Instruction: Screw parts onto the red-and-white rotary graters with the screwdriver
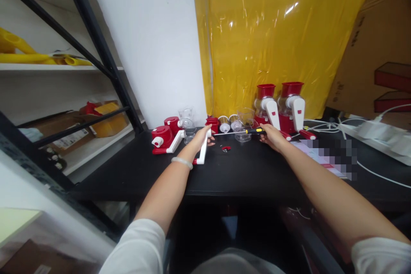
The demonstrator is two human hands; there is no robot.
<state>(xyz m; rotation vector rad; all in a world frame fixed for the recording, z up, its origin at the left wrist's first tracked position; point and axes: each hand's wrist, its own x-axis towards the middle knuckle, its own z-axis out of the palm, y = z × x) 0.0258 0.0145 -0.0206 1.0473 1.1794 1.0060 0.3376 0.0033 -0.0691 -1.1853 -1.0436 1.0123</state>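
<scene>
My left hand (203, 137) is closed around a white crank handle (203, 150) with a red grip at its lower end. In my right hand (269, 135) is a black and yellow screwdriver (254, 131), held level with its shaft pointing left. The screwdriver's tip meets the upper end of the crank handle; whether it sits in a screw is too small to tell. On the black table between my hands lie a small red part (226, 148) and a few tiny screws (224, 151). Left of my left hand stand red grinder bases (162, 137) with a white crank.
Two assembled red and white rotary graters (294, 107) stand at the back right. Metal grating drums (224, 125) and clear plastic cups (244, 120) line the wall. White cables and a power strip (379, 137) lie right. A black shelf frame (93, 38) rises left.
</scene>
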